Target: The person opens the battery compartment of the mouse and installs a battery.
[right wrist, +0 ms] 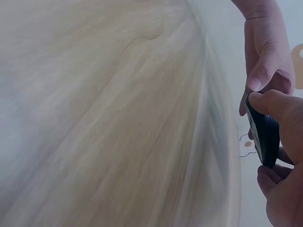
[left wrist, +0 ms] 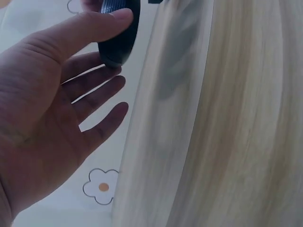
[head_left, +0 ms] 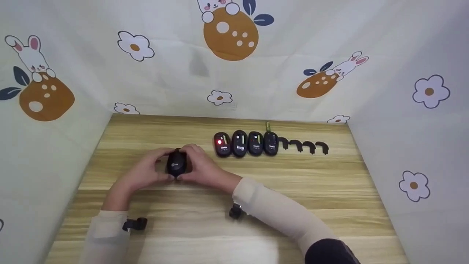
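A black computer mouse [head_left: 177, 164] is held between both hands over the left part of the wooden table, a small pale logo on its face. My left hand [head_left: 144, 170] pinches its left side, thumb at the near end and fingers at the far end. From the other side my right hand [head_left: 203, 167] grips the same mouse in a like way. Ribbed texture shows on the mouse's side [left wrist: 125, 40] in the left wrist view, where the lower fingers stay spread. The right wrist view shows the mouse [right wrist: 266, 135] on edge between both hands.
Several black mice [head_left: 240, 143] lie bottom up in a row at the back; the leftmost glows red [head_left: 219, 142]. A green strip [head_left: 268, 126] sticks out behind the rightmost mouse. Several curved black pieces [head_left: 309, 146] continue the row. Printed cloth walls [head_left: 165, 80] enclose the table [head_left: 205, 220].
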`<action>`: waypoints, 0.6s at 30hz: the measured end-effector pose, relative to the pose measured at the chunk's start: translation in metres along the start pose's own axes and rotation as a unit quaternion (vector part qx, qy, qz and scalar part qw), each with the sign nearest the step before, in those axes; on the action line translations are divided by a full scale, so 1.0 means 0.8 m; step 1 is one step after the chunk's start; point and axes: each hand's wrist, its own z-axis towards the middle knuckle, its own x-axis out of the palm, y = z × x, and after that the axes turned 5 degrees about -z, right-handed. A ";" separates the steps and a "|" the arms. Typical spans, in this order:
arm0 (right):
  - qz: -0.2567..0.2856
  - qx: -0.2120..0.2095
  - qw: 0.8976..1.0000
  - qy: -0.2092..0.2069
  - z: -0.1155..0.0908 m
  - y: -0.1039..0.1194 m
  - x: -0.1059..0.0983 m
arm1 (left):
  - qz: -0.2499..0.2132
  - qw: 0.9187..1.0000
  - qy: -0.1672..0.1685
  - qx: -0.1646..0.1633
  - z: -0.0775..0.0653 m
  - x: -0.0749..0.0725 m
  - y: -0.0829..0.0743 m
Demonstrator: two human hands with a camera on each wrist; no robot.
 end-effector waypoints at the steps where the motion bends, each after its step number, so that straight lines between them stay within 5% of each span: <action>1: 0.001 -0.003 1.000 -0.002 -0.003 0.000 -0.003 | 0.001 1.000 -0.002 0.006 0.000 0.002 -0.002; 18: 0.025 -0.053 0.997 -0.049 -0.050 -0.033 -0.036 | 0.003 0.997 -0.019 0.072 0.020 0.049 -0.023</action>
